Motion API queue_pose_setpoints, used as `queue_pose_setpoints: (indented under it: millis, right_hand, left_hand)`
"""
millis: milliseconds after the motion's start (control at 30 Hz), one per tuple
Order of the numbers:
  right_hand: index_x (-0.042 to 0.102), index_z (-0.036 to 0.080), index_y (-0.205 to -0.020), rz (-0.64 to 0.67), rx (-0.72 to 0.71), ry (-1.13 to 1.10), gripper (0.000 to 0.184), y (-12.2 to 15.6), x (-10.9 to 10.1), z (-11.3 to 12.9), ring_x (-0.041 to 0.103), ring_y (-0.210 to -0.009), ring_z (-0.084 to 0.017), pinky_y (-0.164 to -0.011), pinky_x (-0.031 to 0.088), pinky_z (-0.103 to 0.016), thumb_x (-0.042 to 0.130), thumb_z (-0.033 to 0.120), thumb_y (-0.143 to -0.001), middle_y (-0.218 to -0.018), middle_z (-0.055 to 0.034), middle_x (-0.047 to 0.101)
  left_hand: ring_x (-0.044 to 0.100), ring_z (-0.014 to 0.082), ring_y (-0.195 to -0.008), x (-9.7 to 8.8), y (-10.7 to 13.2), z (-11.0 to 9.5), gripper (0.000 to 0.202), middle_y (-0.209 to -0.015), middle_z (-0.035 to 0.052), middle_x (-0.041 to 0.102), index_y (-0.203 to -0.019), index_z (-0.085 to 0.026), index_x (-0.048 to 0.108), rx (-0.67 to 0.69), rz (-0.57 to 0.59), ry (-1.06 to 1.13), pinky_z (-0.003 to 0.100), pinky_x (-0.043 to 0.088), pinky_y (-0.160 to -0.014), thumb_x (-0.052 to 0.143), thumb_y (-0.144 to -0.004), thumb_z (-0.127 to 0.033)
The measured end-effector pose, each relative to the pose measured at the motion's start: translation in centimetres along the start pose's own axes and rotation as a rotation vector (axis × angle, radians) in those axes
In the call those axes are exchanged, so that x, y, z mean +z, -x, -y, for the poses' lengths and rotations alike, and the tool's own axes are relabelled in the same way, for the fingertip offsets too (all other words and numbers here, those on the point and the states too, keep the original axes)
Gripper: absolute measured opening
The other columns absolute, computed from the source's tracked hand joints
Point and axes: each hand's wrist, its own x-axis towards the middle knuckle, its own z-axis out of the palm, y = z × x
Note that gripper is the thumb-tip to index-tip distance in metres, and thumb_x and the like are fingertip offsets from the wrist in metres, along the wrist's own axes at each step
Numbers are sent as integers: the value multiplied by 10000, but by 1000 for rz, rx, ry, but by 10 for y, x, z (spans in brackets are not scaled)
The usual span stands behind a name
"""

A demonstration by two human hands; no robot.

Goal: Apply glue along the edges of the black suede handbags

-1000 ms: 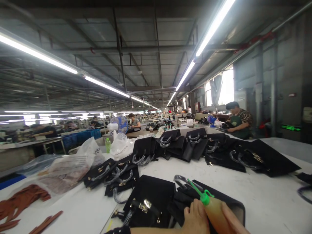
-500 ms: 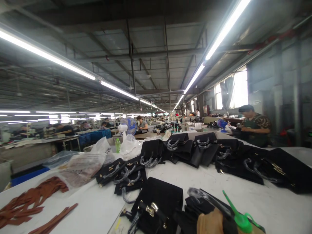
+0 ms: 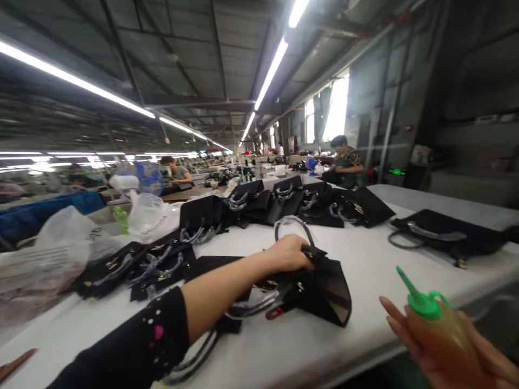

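White worktable (image 3: 365,346) is stretching away ahead. Nearest, the right hand (image 3: 492,364) is wrapping its fingers around an amber squeeze bottle (image 3: 440,337) with a green nozzle, just off the table's edge. Further in, the left hand (image 3: 290,253) is closing, apparently pinching, on a black handbag (image 3: 324,292) lying mid-table. Beyond, more black bags (image 3: 284,197) are lying in rows.

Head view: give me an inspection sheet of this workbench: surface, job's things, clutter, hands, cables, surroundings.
Surface: white table, long, bare at the near right.
Job's things: black handbag lying near the edge; squeeze bottle, green nozzle, amber contents.
Clutter: rows of black bags; plastic bags.
Hands: left hand grips the black handbag's top; right hand holds the squeeze bottle.
Cables: nothing seen.
Surroundings: seated worker; ceiling strip lights.
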Motion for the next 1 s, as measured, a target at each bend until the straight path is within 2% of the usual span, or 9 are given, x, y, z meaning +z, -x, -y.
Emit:
queue_pose_setpoints:
  millis: [67, 133, 300, 367, 467, 567, 667, 867, 1000]
  right_hand:
    - [724, 345, -1176, -221, 2, -39, 398, 12, 0, 12, 668, -1148, -369, -834, 646, -490, 706, 532, -825, -1199, -85, 728]
    - [739, 359, -1107, -371, 43, -57, 356, 18, 3, 21, 703, -1082, -332, -720, 660, -390, 722, 538, -799, -1163, -72, 742]
    - [750, 285, -963, -500, 118, -69, 317, 27, 11, 22, 729, -905, -283, -528, 607, -288, 787, 473, -709, -1082, -74, 748]
    - [745, 253, -915, -491, 73, -23, 370, 28, 10, 19, 711, -831, -266, -470, 573, -270, 859, 441, -618, -1018, -74, 739]
    - [730, 253, -896, -416, -49, 84, 467, 25, 4, 15, 650, -712, -200, -458, 560, -259, 940, 420, -513, -914, -22, 700]
    - [717, 244, -924, -346, -110, 209, 466, 21, -4, 18, 596, -656, -158, -473, 552, -238, 919, 470, -570, -862, -8, 663]
    - [707, 235, -949, -320, -150, 278, 443, 20, -11, 23, 592, -663, -157, -491, 545, -227, 868, 512, -643, -865, -24, 662]
    - [675, 215, -1004, -237, -125, 399, 512, 24, -24, 21, 592, -618, -184, -464, 515, -267, 852, 529, -642, -839, -57, 676]
    - [642, 215, -1106, -244, -70, 465, 622, 21, -30, 11, 630, -687, -209, -485, 518, -264, 895, 474, -599, -918, -70, 684]
  left_hand:
    - [525, 121, -634, -14, -8, -3, 174, -644, -38, 581, -795, -146, 732, 20, 61, 15, 213, 398, -576, 710, -667, -261]
    - [544, 123, -633, -21, -13, -7, 164, -666, -35, 609, -793, -145, 727, 39, 111, 9, 208, 412, -570, 701, -662, -241]
    - [612, 147, -698, -15, -29, -20, 148, -762, -4, 689, -785, -153, 722, 78, 214, -109, 202, 450, -590, 660, -651, -171]
    - [618, 154, -696, -8, -39, -26, 163, -773, 6, 699, -794, -153, 725, 84, 252, -163, 212, 459, -600, 656, -647, -163]
    - [633, 185, -745, -1, -54, -38, 197, -792, 33, 703, -842, -146, 739, 106, 276, -248, 252, 493, -682, 668, -664, -193]
    - [636, 229, -874, 0, -68, -52, 227, -863, 80, 710, -878, -108, 747, 131, 273, -325, 300, 502, -815, 683, -687, -211]
    - [637, 234, -921, 0, -80, -61, 289, -932, 89, 721, -945, -99, 753, 131, 338, -336, 307, 506, -849, 668, -687, -196]
    - [645, 247, -702, 20, -102, -45, 325, -796, 97, 719, -875, -85, 769, 71, 614, -315, 392, 557, -719, 713, -575, -196]
    - [656, 226, -727, 30, -109, -34, 459, -878, 84, 733, -1076, -107, 734, 92, 620, -265, 355, 557, -718, 679, -626, -185]
